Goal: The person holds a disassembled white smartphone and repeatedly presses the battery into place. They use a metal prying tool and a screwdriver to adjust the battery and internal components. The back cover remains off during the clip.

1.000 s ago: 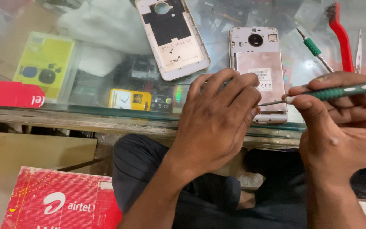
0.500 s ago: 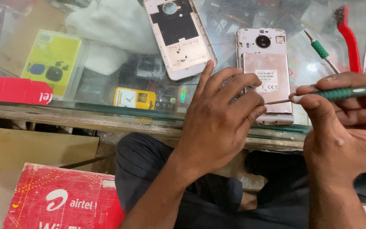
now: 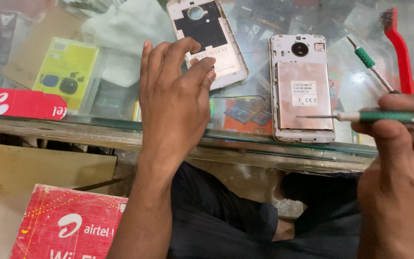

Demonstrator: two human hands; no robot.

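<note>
Phone (image 3: 303, 88) face down on glass counter (image 3: 245, 139), back off, near front edge. Right hand (image 3: 398, 177) clenched around green screwdriver (image 3: 384, 116), tip over phone's lower part. Left hand (image 3: 173, 103) open, holding nothing, fingertips (image 3: 206, 67) at back cover (image 3: 209, 41) lying left of phone. Spare screwdriver (image 3: 372, 64) and red brush (image 3: 401, 48) further right.
</note>
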